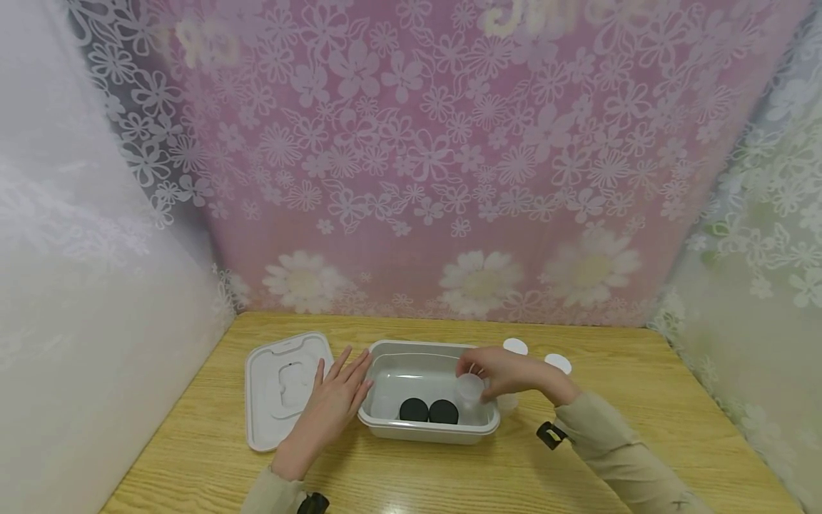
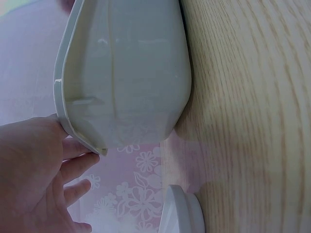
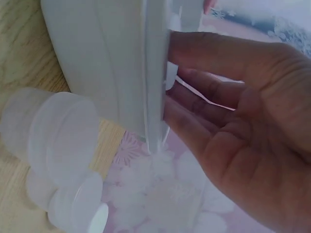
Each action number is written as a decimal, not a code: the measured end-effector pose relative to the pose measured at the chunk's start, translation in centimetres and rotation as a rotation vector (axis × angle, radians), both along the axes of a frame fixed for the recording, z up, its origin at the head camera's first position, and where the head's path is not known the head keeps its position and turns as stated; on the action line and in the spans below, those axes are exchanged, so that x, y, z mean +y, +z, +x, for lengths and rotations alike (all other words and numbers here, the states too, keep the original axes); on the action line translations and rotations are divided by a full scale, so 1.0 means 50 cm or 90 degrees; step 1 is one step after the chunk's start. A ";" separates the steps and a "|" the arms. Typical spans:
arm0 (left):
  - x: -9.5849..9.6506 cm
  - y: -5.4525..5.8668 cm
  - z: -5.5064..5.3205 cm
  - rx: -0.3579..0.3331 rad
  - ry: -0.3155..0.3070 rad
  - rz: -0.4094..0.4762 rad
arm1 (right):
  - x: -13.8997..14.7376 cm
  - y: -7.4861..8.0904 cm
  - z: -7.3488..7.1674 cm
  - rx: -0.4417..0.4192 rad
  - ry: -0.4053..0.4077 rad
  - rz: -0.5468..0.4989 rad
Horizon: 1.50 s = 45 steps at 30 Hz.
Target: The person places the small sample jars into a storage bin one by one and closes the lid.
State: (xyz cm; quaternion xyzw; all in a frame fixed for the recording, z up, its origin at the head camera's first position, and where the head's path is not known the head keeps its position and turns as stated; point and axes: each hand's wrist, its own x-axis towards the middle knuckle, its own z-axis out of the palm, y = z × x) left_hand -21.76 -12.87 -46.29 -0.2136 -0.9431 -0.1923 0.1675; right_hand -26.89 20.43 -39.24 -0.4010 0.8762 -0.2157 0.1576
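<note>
White-lidded jar (image 1: pixel 471 387) sat inside the right end of the grey-white box (image 1: pixel 429 433), pinched between the curled fingers and thumb of the right hand (image 1: pixel 510 373). Right wrist view only caught a white sliver of it behind the rim. Two black-lidded jars (image 1: pixel 429 411) stood side by side near the box's front wall; head view only, both wrist views had the walls in the way. Left hand (image 1: pixel 330 403) was at the box's left rim, fingers spread; left wrist view confirmed contact with the rim. Flat lid (image 1: pixel 263 403) lay left of the box, partly behind that hand. More white-topped jars (image 1: pixel 558 363) stood right of the box; right wrist view showed their translucent sides, the head view mostly tops. Everything rested on a wood-grain table (image 1: pixel 411 475), with a pink floral backdrop (image 1: pixel 449 157) behind.
</note>
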 end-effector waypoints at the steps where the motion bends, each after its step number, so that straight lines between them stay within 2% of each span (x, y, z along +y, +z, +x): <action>1: 0.000 0.001 0.000 -0.001 -0.001 0.000 | -0.005 -0.001 -0.001 0.006 0.000 0.014; 8: 0.001 0.002 0.002 -0.001 -0.004 0.001 | -0.036 -0.014 0.004 0.061 0.002 0.093; 12: 0.000 0.001 0.001 0.007 -0.005 0.001 | -0.046 -0.019 0.008 0.064 -0.013 0.123; 17: -0.001 0.001 0.000 0.012 -0.005 0.000 | -0.047 -0.018 0.007 0.059 -0.005 0.131; 24: 0.000 0.001 0.001 0.006 -0.005 0.000 | -0.046 -0.014 0.003 0.017 0.013 0.113; 32: 0.000 0.001 0.000 0.005 -0.004 -0.002 | -0.060 -0.033 0.006 0.094 0.016 0.111; 35: 0.000 -0.001 0.000 0.001 -0.006 0.000 | -0.061 -0.039 0.007 0.097 0.013 0.105; 41: 0.000 -0.005 -0.001 -0.001 -0.007 0.000 | -0.057 -0.040 0.004 0.059 0.017 0.073; 45: -0.001 -0.006 -0.002 0.002 -0.007 -0.001 | -0.054 -0.036 0.004 0.014 0.014 0.046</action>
